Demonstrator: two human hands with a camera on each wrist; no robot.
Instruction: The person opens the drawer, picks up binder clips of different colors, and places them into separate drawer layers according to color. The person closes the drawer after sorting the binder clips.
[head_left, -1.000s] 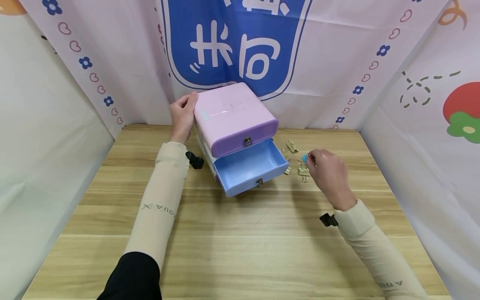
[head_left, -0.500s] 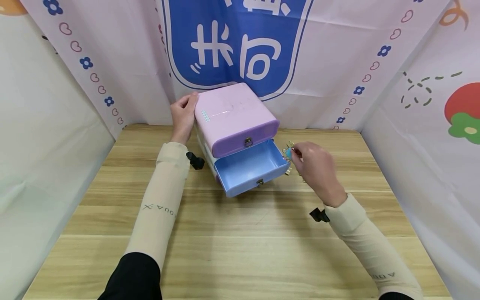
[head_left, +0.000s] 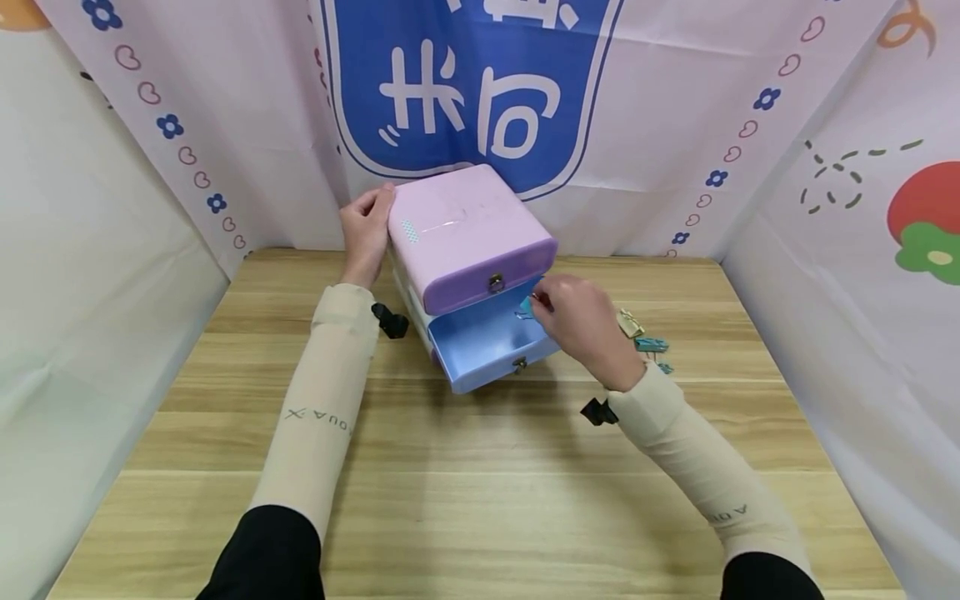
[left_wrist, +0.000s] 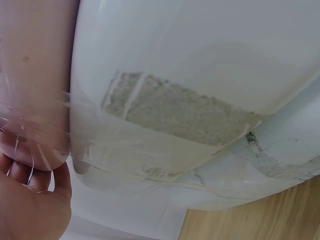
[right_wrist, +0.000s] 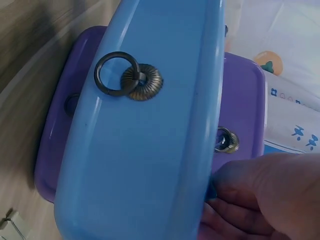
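Observation:
A small drawer box (head_left: 472,225) with a pink-purple top stands tilted to the view at the back of the table. Its blue drawer (head_left: 487,371) is pulled out. My left hand (head_left: 366,232) grips the box's rear left corner, thumb on the near side. Over the right part of the drawer, my right hand (head_left: 588,325) pinches a blue binder clip (head_left: 527,307), its wire handles hanging over the inside. In the right wrist view the drawer front (right_wrist: 140,165) hides most of that clip; a ring pull (right_wrist: 142,82) shows on it.
Right of the drawer lie a gold binder clip (head_left: 630,323) and a blue binder clip (head_left: 651,344), with a smaller teal clip (head_left: 665,367) nearby. Printed cloth (head_left: 652,150) hangs behind the wooden table (head_left: 480,500). Pale sheets flank both sides.
My right hand has moved left with the blue clip, from above the clips on the table to over the drawer. More clips show behind it now. My left hand has stayed put.

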